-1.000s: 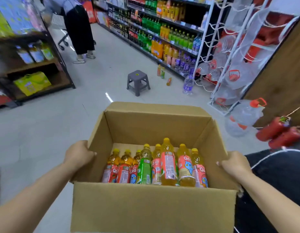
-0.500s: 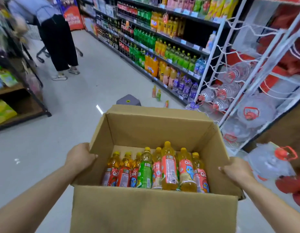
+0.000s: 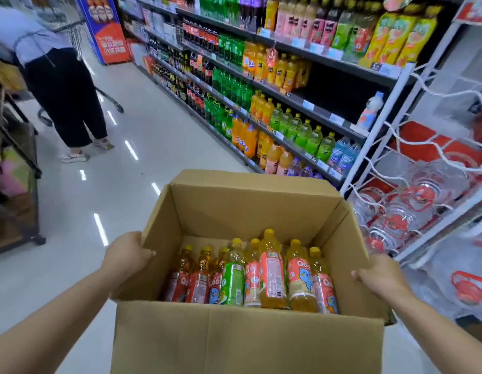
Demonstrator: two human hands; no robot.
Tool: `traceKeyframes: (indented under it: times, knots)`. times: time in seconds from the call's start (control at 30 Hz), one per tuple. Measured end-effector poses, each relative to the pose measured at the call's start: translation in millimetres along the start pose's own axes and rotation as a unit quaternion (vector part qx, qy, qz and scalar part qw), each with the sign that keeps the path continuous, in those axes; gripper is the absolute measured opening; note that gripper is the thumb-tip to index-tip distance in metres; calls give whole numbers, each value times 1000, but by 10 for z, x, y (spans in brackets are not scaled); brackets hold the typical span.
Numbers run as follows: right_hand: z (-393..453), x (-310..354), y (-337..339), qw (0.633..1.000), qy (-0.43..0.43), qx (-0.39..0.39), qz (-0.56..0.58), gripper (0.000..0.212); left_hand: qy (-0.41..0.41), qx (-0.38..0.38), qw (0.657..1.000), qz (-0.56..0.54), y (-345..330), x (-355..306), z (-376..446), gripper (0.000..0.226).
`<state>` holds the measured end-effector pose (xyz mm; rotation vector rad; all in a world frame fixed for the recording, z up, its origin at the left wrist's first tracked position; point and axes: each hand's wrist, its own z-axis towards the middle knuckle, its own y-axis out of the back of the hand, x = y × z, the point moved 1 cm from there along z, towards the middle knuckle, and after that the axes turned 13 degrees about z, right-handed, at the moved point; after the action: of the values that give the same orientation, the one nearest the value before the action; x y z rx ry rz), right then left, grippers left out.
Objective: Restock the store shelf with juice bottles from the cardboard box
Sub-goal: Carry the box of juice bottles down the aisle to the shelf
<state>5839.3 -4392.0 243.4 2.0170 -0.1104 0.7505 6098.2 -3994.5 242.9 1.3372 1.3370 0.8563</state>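
Observation:
I carry an open cardboard box (image 3: 234, 344) in front of me, lifted off the floor. My left hand (image 3: 126, 253) grips its left wall and my right hand (image 3: 380, 273) grips its right wall. Inside stand several juice bottles (image 3: 272, 273) with yellow caps, mostly orange with red or pink labels, one with a green label (image 3: 232, 283). The drinks shelf (image 3: 296, 99) runs along the right of the aisle, with dark bare gaps in its right part (image 3: 339, 87) beside the orange and green bottles.
A white wire rack (image 3: 434, 190) with large clear water jugs stands at the right, close to the box. A person in dark trousers (image 3: 64, 95) stands at the far left by a trolley. A dark low shelf unit (image 3: 15, 184) borders the left edge.
The box has risen and the view has swung up and to the right toward the drinks shelf. The grey stool and the floor bottles have dropped out of sight behind the box.

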Motion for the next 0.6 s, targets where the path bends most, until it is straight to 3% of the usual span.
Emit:
traceKeyframes:
  times: [0.33,0.6]
  knots:
    - [2451,1787,-262,999,-14,-33,-8,22,-16,2,1000,-8,493,-1072,2930,17]
    - [4100,3216,-447,1000,14,-11,-23,25,14,-15,1000,3,886,-1620,4689,17]
